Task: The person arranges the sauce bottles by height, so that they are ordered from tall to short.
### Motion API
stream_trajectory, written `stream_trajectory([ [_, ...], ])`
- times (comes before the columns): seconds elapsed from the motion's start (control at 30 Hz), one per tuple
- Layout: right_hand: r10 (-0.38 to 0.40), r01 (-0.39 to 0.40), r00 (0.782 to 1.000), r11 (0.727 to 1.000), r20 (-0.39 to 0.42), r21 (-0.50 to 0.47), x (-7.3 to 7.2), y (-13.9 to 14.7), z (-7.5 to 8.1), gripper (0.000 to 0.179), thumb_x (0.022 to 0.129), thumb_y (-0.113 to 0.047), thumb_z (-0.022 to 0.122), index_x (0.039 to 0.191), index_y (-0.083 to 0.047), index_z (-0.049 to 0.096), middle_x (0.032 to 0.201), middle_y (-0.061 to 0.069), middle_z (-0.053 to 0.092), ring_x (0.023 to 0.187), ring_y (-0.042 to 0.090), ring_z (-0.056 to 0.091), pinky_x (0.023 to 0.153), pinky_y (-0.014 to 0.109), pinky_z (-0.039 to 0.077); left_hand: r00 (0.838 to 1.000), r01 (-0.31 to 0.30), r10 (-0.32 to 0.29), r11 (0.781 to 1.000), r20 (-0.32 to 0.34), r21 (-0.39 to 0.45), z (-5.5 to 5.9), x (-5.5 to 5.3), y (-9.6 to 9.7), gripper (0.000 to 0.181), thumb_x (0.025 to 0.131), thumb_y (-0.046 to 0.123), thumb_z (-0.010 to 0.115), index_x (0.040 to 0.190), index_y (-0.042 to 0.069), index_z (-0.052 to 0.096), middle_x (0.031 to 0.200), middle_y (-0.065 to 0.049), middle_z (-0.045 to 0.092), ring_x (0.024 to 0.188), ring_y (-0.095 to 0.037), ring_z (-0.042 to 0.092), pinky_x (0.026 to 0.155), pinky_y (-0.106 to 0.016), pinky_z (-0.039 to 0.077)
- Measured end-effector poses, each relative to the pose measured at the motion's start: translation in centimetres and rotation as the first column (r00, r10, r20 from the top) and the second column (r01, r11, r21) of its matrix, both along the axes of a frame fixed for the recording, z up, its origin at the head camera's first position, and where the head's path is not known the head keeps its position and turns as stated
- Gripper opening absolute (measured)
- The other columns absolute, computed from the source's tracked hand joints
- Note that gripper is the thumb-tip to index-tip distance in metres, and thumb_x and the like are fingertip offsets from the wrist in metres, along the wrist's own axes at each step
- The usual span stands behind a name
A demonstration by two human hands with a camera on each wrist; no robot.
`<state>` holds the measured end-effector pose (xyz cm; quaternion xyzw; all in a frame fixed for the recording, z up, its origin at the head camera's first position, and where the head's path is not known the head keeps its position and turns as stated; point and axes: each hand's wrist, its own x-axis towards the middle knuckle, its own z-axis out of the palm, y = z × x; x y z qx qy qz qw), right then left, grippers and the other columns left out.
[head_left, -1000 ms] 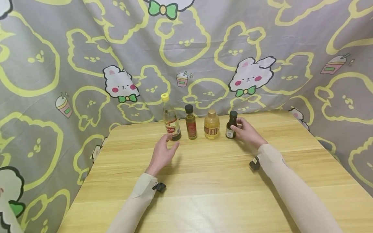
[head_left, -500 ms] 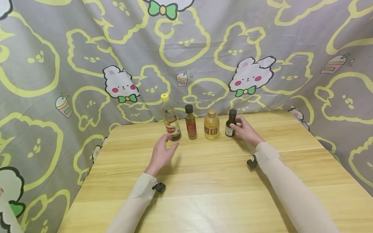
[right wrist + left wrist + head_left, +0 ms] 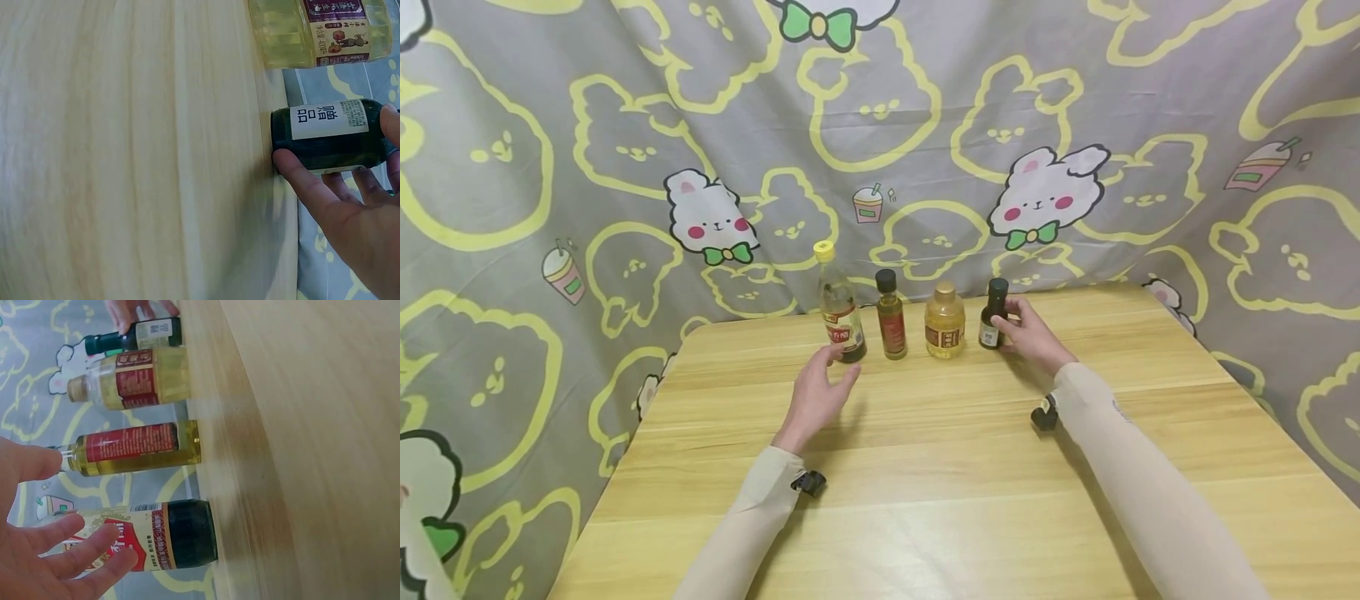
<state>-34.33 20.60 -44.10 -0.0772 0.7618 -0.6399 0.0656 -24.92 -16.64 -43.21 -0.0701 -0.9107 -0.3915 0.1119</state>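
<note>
At the right end of a row of bottles, my right hand (image 3: 1032, 335) grips a small dark bottle (image 3: 328, 137) with a white label, thumb on one side and fingers behind. The bottle stands upright. My left hand (image 3: 817, 393) has its fingers spread beside the tall yellow-capped vinegar bottle (image 3: 844, 329), and in the left wrist view those fingers (image 3: 94, 550) overlap its label. Between the hands stand a slim black-capped oil bottle (image 3: 892, 327) with a red label and a squat bottle of pale yellow oil (image 3: 945, 321).
The bottles stand near the far edge of a wooden table (image 3: 910, 500). A grey curtain (image 3: 917, 125) with yellow bear outlines hangs right behind it. A small black device (image 3: 809, 482) sits on the left wrist, and a similar one (image 3: 1044, 414) on the right.
My right hand has moved the small dark bottle slightly back towards the curtain and a little to the left. The left hand and the other bottles stay where they were.
</note>
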Motion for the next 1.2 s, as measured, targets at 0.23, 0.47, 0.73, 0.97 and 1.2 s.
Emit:
stream_trajectory([
  [0.23, -0.012, 0.012, 1.000, 1.000, -0.001, -0.013, -0.1, 0.1, -0.7, 0.052, 0.104, -0.012, 0.049, 0.145, 0.003, 0.021, 0.155, 0.027, 0.015, 0.141, 0.046, 0.022, 0.094, 0.062, 0.044, 1.000, 0.010, -0.010, 1.000, 0.002, 0.002, -0.1, 0.1, 0.0, 0.055, 0.095, 0.039, 0.065, 0.135, 0.004, 0.053, 0.131, -0.010, 0.057, 0.122, -0.029, 0.049, 0.102, -0.047, 0.041],
  [0.47, -0.035, 0.036, 0.998, 0.999, -0.054, 0.007, -0.5, 0.3, -1.9, 0.053, 0.102, -0.018, 0.055, 0.142, 0.000, 0.027, 0.154, 0.024, 0.022, 0.138, 0.043, 0.029, 0.091, 0.053, 0.050, 1.000, 0.019, -0.019, 1.000, -0.008, -0.009, 0.1, 0.3, -0.2, 0.051, 0.096, 0.037, 0.064, 0.133, 0.003, 0.055, 0.132, -0.010, 0.057, 0.125, -0.028, 0.049, 0.105, -0.045, 0.038],
  [0.73, -0.011, 0.020, 0.997, 0.991, -0.072, 0.131, 0.7, 1.8, -2.0, 0.076, 0.098, -0.036, 0.062, 0.153, -0.006, 0.018, 0.157, 0.019, 0.021, 0.140, 0.043, 0.027, 0.099, 0.054, 0.044, 0.998, 0.005, -0.010, 0.996, -0.064, -0.090, 0.3, 0.9, -1.1, 0.052, 0.096, 0.037, 0.063, 0.135, 0.004, 0.056, 0.136, -0.012, 0.056, 0.127, -0.031, 0.048, 0.108, -0.047, 0.035],
  [0.97, -0.005, 0.097, 0.977, 0.900, -0.213, 0.425, 3.4, 2.9, -0.7, 0.081, 0.098, -0.046, 0.057, 0.155, -0.006, 0.017, 0.157, 0.023, 0.021, 0.138, 0.049, 0.023, 0.107, 0.065, 0.024, 0.997, -0.002, -0.014, 0.978, -0.073, -0.210, 0.4, 2.3, -2.7, 0.057, 0.097, 0.045, 0.058, 0.139, 0.006, 0.052, 0.144, -0.015, 0.048, 0.136, -0.036, 0.037, 0.111, -0.062, 0.017],
  [1.2, 0.017, 0.212, 0.936, 0.770, -0.351, 0.602, 7.0, 2.6, 1.0, 0.086, 0.095, -0.054, 0.057, 0.153, 0.000, 0.024, 0.154, 0.030, 0.018, 0.137, 0.054, 0.018, 0.104, 0.072, 0.020, 0.993, -0.079, 0.051, 0.954, -0.102, -0.289, 0.9, 3.7, -3.5, 0.073, 0.097, 0.061, 0.045, 0.145, 0.007, 0.045, 0.153, -0.020, 0.033, 0.144, -0.042, 0.015, 0.108, -0.071, 0.000],
])
